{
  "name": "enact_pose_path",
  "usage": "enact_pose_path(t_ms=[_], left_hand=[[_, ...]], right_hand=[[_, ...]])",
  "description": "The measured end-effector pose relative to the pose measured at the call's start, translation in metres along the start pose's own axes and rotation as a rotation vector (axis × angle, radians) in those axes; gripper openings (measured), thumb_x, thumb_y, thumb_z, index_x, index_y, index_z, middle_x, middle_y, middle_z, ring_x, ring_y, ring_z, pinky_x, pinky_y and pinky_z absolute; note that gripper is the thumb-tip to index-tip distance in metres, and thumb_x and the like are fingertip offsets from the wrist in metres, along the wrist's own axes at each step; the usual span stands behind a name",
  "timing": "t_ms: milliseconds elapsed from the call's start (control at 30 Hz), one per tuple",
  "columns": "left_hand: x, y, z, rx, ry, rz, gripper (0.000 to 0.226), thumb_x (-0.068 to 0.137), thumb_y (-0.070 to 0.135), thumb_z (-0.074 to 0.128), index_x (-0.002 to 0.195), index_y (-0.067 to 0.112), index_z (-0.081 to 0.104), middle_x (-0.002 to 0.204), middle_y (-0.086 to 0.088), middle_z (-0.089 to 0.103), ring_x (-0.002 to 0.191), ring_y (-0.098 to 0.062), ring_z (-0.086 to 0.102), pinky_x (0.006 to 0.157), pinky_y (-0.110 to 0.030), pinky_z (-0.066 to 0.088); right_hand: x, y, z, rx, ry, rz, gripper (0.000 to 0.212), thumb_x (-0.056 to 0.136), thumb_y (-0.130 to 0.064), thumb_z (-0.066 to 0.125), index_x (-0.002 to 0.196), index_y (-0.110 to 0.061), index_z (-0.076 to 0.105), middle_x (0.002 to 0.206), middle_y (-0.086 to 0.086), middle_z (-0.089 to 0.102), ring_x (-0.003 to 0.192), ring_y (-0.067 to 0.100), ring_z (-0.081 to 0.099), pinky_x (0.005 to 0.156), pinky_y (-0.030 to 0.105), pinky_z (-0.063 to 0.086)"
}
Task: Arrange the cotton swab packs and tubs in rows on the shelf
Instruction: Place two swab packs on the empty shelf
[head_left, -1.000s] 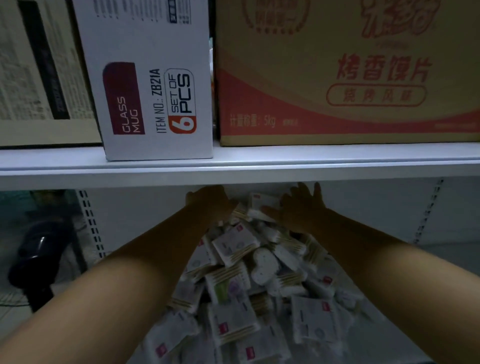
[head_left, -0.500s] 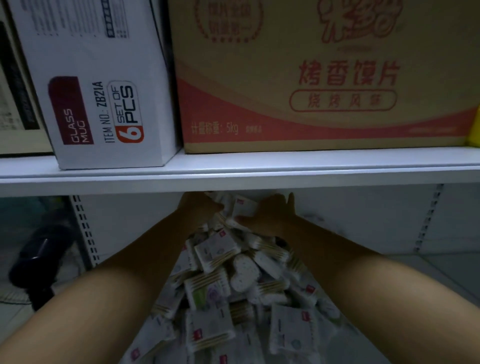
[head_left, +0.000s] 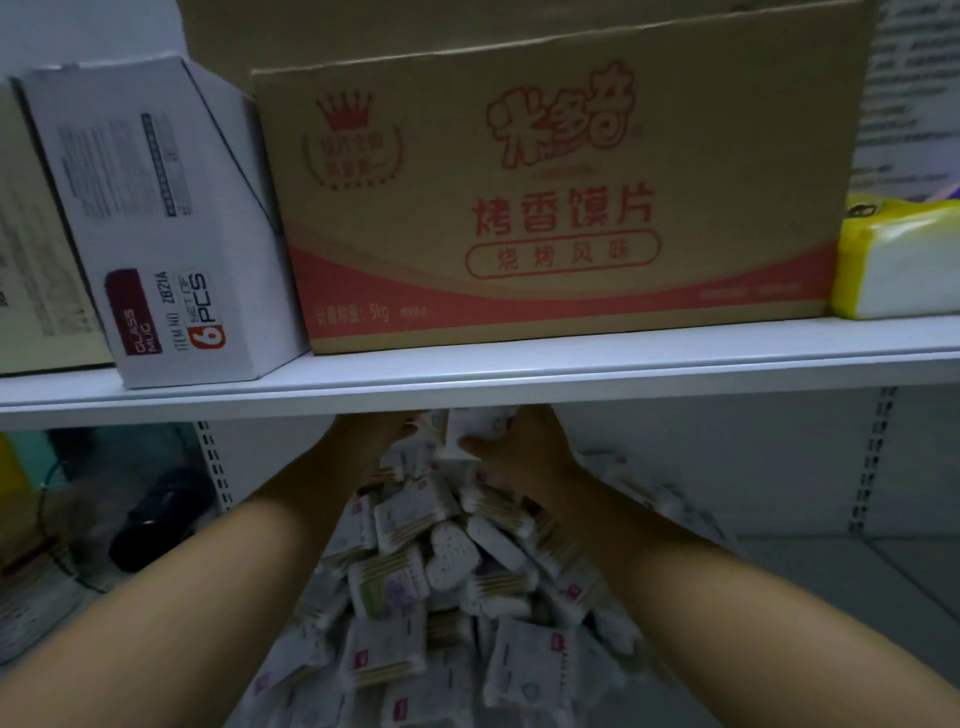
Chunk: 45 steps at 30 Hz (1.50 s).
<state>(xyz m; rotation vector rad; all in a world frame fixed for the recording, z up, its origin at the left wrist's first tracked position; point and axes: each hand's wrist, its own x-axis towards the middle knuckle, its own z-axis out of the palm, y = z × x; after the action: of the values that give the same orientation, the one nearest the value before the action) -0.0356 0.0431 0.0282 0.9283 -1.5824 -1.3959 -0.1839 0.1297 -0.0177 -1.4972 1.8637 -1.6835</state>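
A loose heap of white cotton swab packs (head_left: 410, 512) covers the lower shelf (head_left: 810, 566), with a heart-shaped tub (head_left: 449, 564) lying in its middle. Both my arms reach over the heap to its far end, just under the upper shelf board (head_left: 519, 382). My right hand (head_left: 524, 449) holds a white cotton swab pack (head_left: 470, 426) there, thumb under it. My left hand (head_left: 376, 439) rests on packs beside it. The board's edge hides its fingertips, so its grip is unclear.
On the upper shelf stand a white glass-mug box (head_left: 166, 249), a large brown and red carton (head_left: 561, 197) and a yellow tissue pack (head_left: 898, 260). Slotted uprights (head_left: 215, 465) line the white back wall. A dark fan (head_left: 156, 519) sits at the left, outside the shelf.
My view has tilted up, showing more of the boxes above. Both hands have stayed at the far end of the heap, and the right one has closed in on a white pack.
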Motion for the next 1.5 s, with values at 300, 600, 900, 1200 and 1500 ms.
enact_pose_path(t_ms=[300, 600, 900, 1200, 1500], left_hand=[[-0.059, 0.013, 0.12, 0.164, -0.416, 0.019, 0.028, 0.086, 0.008, 0.065, 0.113, 0.012, 0.061, 0.101, -0.013, 0.068, 0.089, -0.022, 0.066, 0.072, -0.029, 0.055], [-0.103, -0.012, 0.253, 0.122, -0.604, -0.068, 0.034, 0.084, -0.003, 0.063, 0.116, 0.007, 0.058, 0.097, -0.018, 0.069, 0.085, -0.029, 0.069, 0.071, -0.04, 0.06], [-0.122, -0.107, 0.368, -0.128, -0.575, -0.329, 0.023, 0.084, -0.004, 0.058, 0.092, 0.017, 0.055, 0.1, -0.015, 0.063, 0.081, -0.028, 0.064, 0.059, -0.033, 0.057], [-0.115, -0.149, 0.438, -0.22, -0.496, -0.353, 0.031, 0.078, -0.01, 0.064, 0.102, 0.007, 0.053, 0.098, -0.015, 0.061, 0.079, -0.025, 0.061, 0.068, -0.033, 0.051], [-0.099, -0.164, 0.456, -0.095, -0.492, -0.251, 0.031, 0.072, -0.003, 0.075, 0.095, 0.013, 0.062, 0.096, -0.006, 0.068, 0.084, -0.02, 0.064, 0.064, -0.025, 0.05]], right_hand=[[-0.069, 0.032, -0.175, 0.013, -0.044, 0.05, 0.083, 0.065, -0.008, 0.084, 0.123, -0.04, 0.035, 0.104, 0.017, 0.064, 0.097, 0.025, 0.065, 0.077, 0.031, 0.057], [-0.135, 0.083, -0.308, -0.141, 0.103, 0.212, 0.074, 0.068, -0.011, 0.082, 0.125, -0.032, 0.04, 0.113, 0.0, 0.058, 0.101, 0.017, 0.058, 0.084, 0.026, 0.05], [-0.157, 0.147, -0.369, -0.207, 0.208, 0.425, 0.064, 0.076, -0.006, 0.072, 0.128, -0.028, 0.042, 0.113, -0.002, 0.055, 0.093, 0.011, 0.055, 0.06, 0.008, 0.042], [-0.163, 0.195, -0.408, -0.219, 0.358, 0.602, 0.073, 0.08, 0.004, 0.06, 0.14, -0.022, 0.029, 0.109, 0.01, 0.063, 0.097, 0.025, 0.062, 0.08, 0.033, 0.053], [-0.151, 0.22, -0.422, -0.266, 0.391, 0.627, 0.053, 0.077, 0.0, 0.071, 0.123, -0.009, 0.046, 0.099, 0.005, 0.063, 0.089, 0.018, 0.061, 0.076, 0.029, 0.054]])
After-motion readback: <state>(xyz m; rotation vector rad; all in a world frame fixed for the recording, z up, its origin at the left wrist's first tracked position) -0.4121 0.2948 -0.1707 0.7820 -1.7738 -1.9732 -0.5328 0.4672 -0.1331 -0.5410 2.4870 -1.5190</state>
